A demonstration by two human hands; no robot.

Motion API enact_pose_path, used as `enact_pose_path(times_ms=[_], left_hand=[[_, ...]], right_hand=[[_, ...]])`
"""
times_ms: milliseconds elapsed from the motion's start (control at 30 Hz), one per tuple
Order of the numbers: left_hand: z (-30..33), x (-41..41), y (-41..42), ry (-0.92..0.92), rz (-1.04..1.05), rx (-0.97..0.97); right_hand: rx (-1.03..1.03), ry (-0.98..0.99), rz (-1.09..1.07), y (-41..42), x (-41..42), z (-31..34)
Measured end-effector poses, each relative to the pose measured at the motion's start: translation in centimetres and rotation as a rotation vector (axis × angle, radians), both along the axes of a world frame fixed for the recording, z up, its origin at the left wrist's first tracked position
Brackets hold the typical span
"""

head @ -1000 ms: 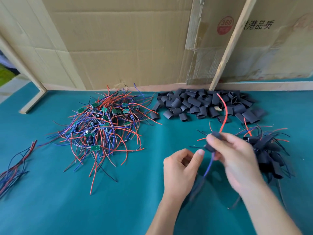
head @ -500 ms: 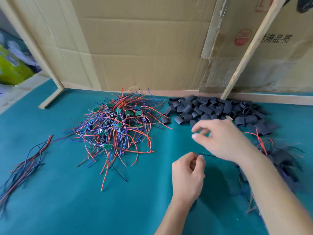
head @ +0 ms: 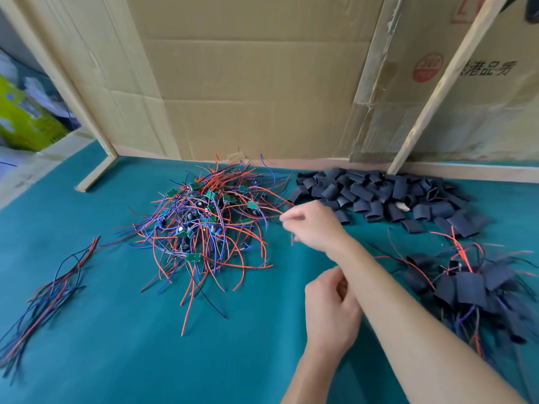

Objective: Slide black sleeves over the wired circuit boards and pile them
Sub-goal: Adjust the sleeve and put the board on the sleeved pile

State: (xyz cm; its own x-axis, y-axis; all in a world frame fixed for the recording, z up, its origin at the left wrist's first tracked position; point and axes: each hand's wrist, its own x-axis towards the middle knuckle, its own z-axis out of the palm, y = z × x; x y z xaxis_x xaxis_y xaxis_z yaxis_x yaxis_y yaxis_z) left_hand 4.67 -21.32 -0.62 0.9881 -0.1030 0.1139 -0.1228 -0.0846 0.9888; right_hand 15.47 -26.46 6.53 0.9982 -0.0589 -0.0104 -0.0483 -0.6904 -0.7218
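A tangled heap of wired circuit boards [head: 201, 225], small green boards with red, blue and black leads, lies mid-table. Loose black sleeves [head: 379, 193] are heaped at the back right. Sleeved boards [head: 472, 284] are piled at the right, with wires sticking out. My right hand [head: 312, 225] reaches across to the heap's right edge, and its thumb and fingertips pinch wire ends there. Lower down, my left hand [head: 329, 307] hovers with fingers curled, partly behind my right forearm. I see nothing in it.
A bundle of loose red, blue and black wires [head: 49, 290] lies at the left on the teal table cover [head: 116, 345]. Cardboard sheets [head: 248, 83] and a slanted wooden slat [head: 437, 94] close off the back. A wooden post foot [head: 96, 176] sits at the back left.
My right hand let go of the sleeved board over the right pile and swung left to the heap of wired boards. The left hand stayed curled in place. The view shifted left and up.
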Motion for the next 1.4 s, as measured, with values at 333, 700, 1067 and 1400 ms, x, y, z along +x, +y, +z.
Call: enact_pose_path(times_ms=[333,700,1067,1400], left_hand=[[0.9,-0.4,0.1,0.046,0.159,-0.246],[0.8,-0.5,-0.1,0.054,0.252,-0.252],[1.1,-0.3,0.4,0.157,-0.007,-0.435],[0.7,-0.4,0.4,0.095,0.060,-0.234]], right_hand=[[0.673,-0.297,-0.215,-8.5,-9.4,2.9],[0.770,-0.648,-0.179,-9.8,-11.8,8.0],[0.015,-0.108,0.165,-6.3,-17.3,3.4],[0.135,0.175,0.238,-9.2,-12.8,4.6]])
